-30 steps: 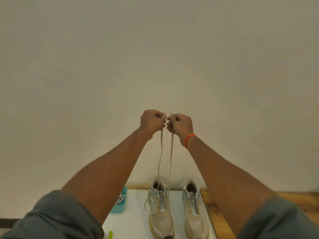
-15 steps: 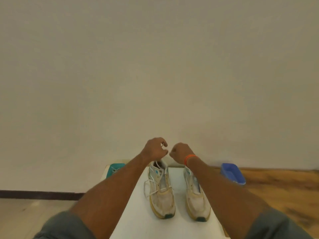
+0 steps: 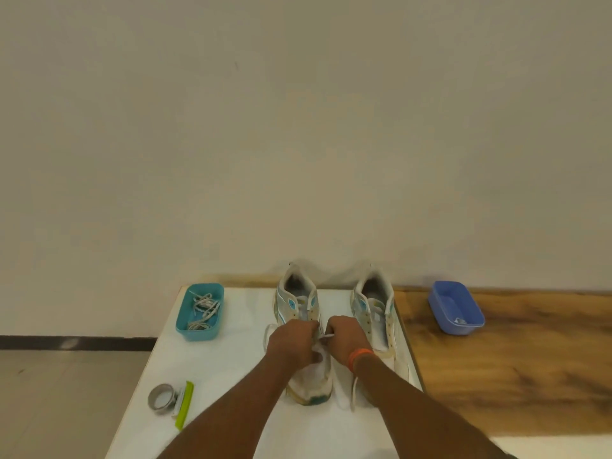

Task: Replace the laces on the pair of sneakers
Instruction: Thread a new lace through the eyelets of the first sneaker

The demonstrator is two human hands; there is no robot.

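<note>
Two worn white sneakers with blue accents stand side by side on a white table [image 3: 231, 376], toes toward me. The left sneaker [image 3: 299, 299] has a white lace [image 3: 353, 389] partly threaded, with a loop hanging off each side. My left hand [image 3: 291, 339] and my right hand [image 3: 347, 336] are over its eyelets with fingers curled, each pinching part of the lace. An orange band circles my right wrist. The right sneaker [image 3: 376, 306] shows no lace in its upper eyelets.
A teal tray [image 3: 180, 323] holding tangled laces sits at the table's far left. A tape roll [image 3: 161, 397] and a green-handled tool [image 3: 183, 405] lie near the front left. A blue tray [image 3: 443, 313] rests on the wooden surface [image 3: 513, 359] to the right. A wall rises behind.
Both hands came down from holding the lace ends high in the air to the left sneaker's eyelets. The view tilted down, showing more of the table.
</note>
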